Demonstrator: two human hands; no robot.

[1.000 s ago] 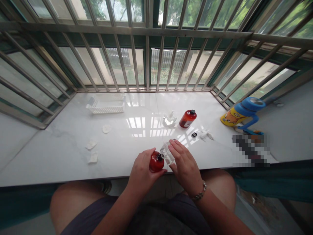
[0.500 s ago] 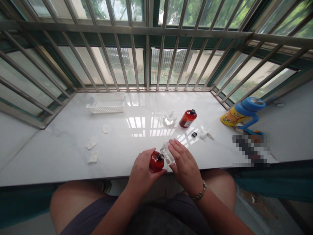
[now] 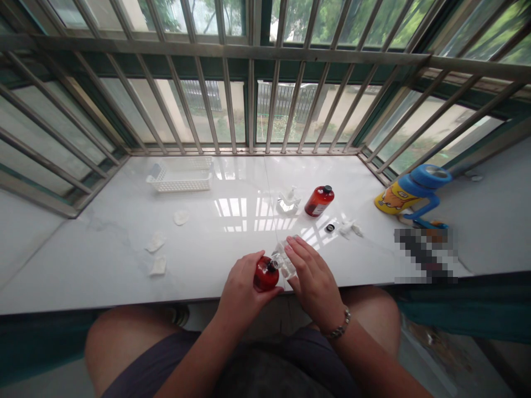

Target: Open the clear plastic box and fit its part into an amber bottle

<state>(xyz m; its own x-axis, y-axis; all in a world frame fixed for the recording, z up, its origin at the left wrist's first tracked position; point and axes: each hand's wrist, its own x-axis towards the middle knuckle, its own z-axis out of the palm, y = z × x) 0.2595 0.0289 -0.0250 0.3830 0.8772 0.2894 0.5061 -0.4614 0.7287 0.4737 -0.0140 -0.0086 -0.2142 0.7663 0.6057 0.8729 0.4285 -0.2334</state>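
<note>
My left hand (image 3: 240,282) is wrapped round a red-brown bottle (image 3: 265,276) with an uncapped dark neck, close to the counter's front edge. My right hand (image 3: 311,276) grips a clear bottle (image 3: 284,260), tilted so that its mouth meets the neck of the red-brown one. Whether liquid runs between them is too small to tell. Beyond my hands stands a second red-brown bottle (image 3: 319,201) with a black cap and a white label. A small black cap (image 3: 329,228) lies on the counter beside a whitish pump top (image 3: 350,228).
A clear object (image 3: 288,203) stands left of the capped bottle. At the back left is a white perforated basket (image 3: 180,185). Several white pads (image 3: 181,218) lie on the left. A blue and yellow flask (image 3: 409,190) is at the right, near a blurred-out patch. Metal bars (image 3: 249,110) border the back.
</note>
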